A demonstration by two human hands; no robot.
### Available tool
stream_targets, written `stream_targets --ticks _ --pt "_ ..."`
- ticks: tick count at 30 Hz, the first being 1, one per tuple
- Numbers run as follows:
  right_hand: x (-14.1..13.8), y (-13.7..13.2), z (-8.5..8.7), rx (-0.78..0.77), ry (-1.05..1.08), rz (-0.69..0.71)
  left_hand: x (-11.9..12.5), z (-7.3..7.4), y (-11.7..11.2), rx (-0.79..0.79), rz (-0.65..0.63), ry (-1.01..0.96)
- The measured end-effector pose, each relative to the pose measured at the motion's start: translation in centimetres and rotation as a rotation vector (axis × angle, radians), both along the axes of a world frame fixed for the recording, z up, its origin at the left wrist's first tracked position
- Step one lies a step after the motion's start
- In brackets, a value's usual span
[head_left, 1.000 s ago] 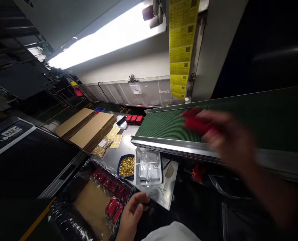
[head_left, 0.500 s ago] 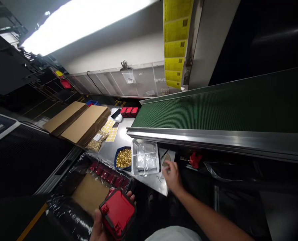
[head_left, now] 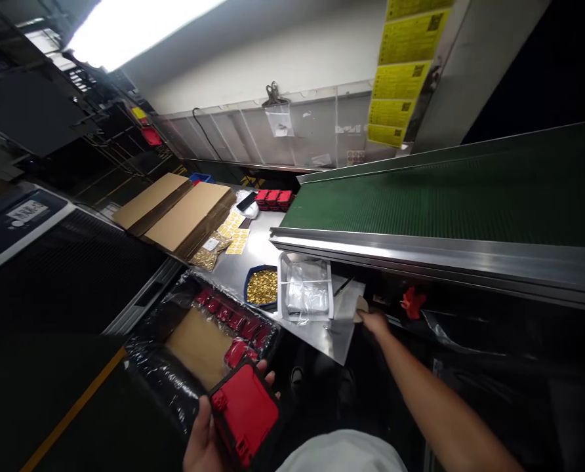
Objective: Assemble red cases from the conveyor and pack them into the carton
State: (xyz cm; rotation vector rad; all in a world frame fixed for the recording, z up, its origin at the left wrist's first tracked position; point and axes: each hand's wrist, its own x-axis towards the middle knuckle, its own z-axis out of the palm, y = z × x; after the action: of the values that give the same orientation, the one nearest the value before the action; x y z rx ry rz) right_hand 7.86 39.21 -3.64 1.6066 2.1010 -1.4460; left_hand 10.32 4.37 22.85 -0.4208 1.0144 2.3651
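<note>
My left hand (head_left: 204,438) grips a square red and black plastic case (head_left: 244,413) near my body at the bottom of the view. My right hand (head_left: 374,322) reaches forward to the corner of the steel table (head_left: 322,337), its fingers pinched on a small tan round piece (head_left: 361,305) next to a clear tray of plastic bags (head_left: 306,295). A blue bowl of small gold parts (head_left: 262,287) sits just left of that tray.
A plastic-lined box (head_left: 201,334) with rows of red cases stands lower left. The green conveyor belt (head_left: 450,196) runs along the right. Flat cardboard sheets (head_left: 177,213), yellow sticker sheets (head_left: 236,231) and more red cases (head_left: 273,198) lie farther back. Yellow labels (head_left: 403,78) hang above.
My right hand came back from the conveyor belt and went down to the table corner. The red case came into my left hand, held near my body.
</note>
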Motion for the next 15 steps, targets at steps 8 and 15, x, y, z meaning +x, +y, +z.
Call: stream_targets --ticks 8,15 --pt "4.7 -8.2 11.6 -0.083 0.332 -0.061 -2.7 -0.8 -1.2 0.147 0.029 -0.098" --pt "3.1 -20.7 27.5 -0.15 1.062 0.687 -4.1 -0.3 -1.9 0.12 -0.005 -0.176"
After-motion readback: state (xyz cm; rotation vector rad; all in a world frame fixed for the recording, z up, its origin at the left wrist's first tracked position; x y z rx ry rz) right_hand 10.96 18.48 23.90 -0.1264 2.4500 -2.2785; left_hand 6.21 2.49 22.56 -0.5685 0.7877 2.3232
